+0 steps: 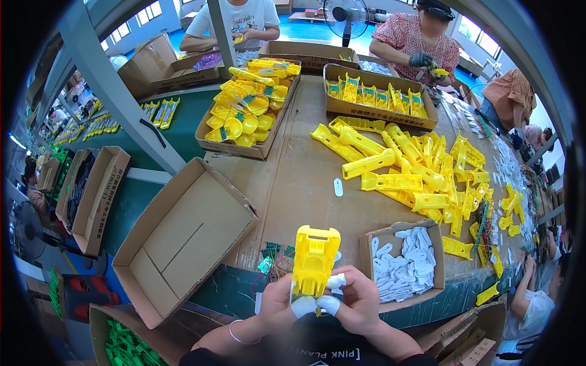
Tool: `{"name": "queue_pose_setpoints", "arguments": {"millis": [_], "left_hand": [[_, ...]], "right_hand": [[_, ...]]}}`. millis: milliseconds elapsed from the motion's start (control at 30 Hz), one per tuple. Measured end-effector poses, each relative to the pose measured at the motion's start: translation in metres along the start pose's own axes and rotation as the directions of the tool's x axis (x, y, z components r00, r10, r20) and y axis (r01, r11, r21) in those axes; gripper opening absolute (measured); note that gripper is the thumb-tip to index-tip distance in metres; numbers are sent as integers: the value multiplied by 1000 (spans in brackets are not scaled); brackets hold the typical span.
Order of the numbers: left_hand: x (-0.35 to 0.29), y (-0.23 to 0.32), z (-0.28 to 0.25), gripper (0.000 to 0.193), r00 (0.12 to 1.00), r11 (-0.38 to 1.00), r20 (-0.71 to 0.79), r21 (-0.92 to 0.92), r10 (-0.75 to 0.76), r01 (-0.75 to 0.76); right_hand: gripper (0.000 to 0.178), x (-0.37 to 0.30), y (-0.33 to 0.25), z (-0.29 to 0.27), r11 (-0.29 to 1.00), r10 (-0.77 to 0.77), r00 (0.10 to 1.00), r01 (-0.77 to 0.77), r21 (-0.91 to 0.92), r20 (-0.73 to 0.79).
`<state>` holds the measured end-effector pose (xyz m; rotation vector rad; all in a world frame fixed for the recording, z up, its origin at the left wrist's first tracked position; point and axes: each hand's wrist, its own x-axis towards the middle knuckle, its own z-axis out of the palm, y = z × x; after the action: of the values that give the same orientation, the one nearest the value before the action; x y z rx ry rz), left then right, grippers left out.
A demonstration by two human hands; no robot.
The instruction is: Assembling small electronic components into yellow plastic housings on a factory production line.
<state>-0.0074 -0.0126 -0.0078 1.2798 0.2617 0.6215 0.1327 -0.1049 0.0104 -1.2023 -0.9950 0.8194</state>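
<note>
And here's the shell (315,259), glossy yellow plastic, long and hollow with a slotted top, standing at six o'clock in the view; left hand (282,303) and right hand (357,301) both grip its lower end, white caps (328,304) over fingertips. Around the shell: green boards (266,265) with thin wires at nine o'clock; at three, a cardboard box (368,259) of flat, rounded white pieces (403,265); at two, ribbed yellow mouldings (427,177) in a jumbled heap.

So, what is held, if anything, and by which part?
A yellow plastic shell, held near its lower end by the left grip and the right grip.
</note>
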Motion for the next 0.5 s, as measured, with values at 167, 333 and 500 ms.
{"name": "queue_pose_setpoints", "arguments": {"millis": [167,333,500], "left_hand": [[0,-4,-6,36,999,993,-10,108,42,-40],[18,11,-6,37,998,956,-23,-288,-63,53],[41,13,-17,49,994,895,15,-433,-111,107]], "right_hand": [[26,1,3,2,991,45,999,-46,129,8],[55,28,4,-21,960,58,966,-123,252,251],[30,6,23,-19,905,417,722,-273,-327,552]]}}
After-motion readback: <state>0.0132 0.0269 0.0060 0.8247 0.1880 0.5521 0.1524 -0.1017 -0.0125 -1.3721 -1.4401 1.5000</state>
